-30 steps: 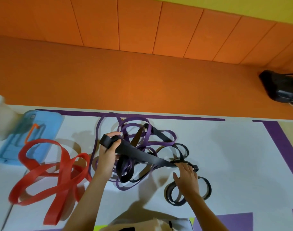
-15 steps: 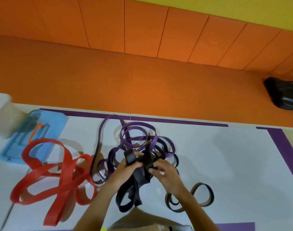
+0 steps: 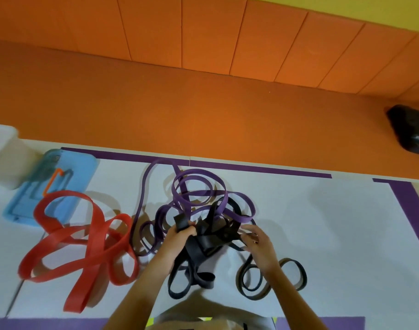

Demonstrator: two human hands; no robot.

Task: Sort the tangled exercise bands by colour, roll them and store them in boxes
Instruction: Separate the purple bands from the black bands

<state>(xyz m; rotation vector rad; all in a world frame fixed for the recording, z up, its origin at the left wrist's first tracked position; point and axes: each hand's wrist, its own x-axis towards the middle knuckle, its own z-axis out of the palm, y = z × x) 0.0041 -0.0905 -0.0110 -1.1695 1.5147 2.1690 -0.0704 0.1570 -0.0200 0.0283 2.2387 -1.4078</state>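
A wide black band [image 3: 199, 253] is gathered in folds at the middle of the white mat, its loops hanging toward me. My left hand [image 3: 179, 236] grips one end of it from the left. Beside the folds on the right, my right hand [image 3: 258, 246] has spread, slightly bent fingers touching thin black strands; I see no grip. Purple bands [image 3: 199, 194] lie tangled just behind the black one. A red band [image 3: 89, 241] lies spread out on the left. A thinner black band [image 3: 275, 279] loops on the mat under my right wrist.
A light blue box lid [image 3: 56, 186] and a white box [image 3: 6, 158] sit at the far left. A black object [image 3: 411, 129] rests on the orange floor at the right. The white mat [image 3: 334, 222] has purple stripes along its edges.
A second ago I held the black band stretched between both hands. The hands then came together and bunched it into folds. My right hand has now moved off to the right with its fingers spread.
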